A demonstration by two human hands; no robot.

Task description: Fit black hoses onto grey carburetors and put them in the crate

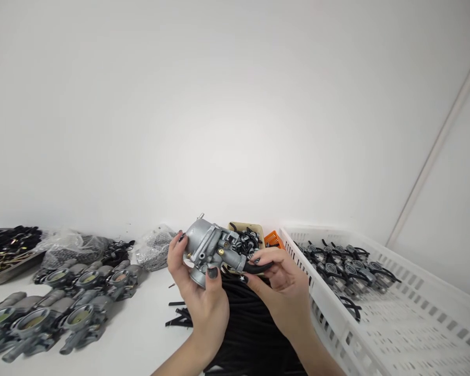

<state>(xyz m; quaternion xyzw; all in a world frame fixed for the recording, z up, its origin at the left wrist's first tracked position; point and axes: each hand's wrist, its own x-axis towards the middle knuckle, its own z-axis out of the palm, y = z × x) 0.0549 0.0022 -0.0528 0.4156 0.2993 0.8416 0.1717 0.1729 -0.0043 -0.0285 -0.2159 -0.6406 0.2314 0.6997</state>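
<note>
The white surface [141, 334] runs back to a bare white wall, and the open room on it is narrow: rows of grey metal carburetors [58, 308] fill the left side, with clear bags of small parts [152, 250] and a metal tray [3, 261] of dark pieces behind them, while a white slotted crate [395, 313] closes off the right, its near rim just beside the right forearm. Finished units with black hoses [348, 269] lie in the crate's far end. Between these, a heap of black hose lengths [243, 324] sits right under the wrists. Both hands are raised above that heap, forearms coming up from the bottom edge. The left hand [203, 297] cups a grey carburetor [211, 248] from below and behind, fingers closed around its body, thumb across the front. The right hand [282, 277] pinches a short black hose [258, 267] at the carburetor's right side, fingers closed on it, palm turned inward.
</note>
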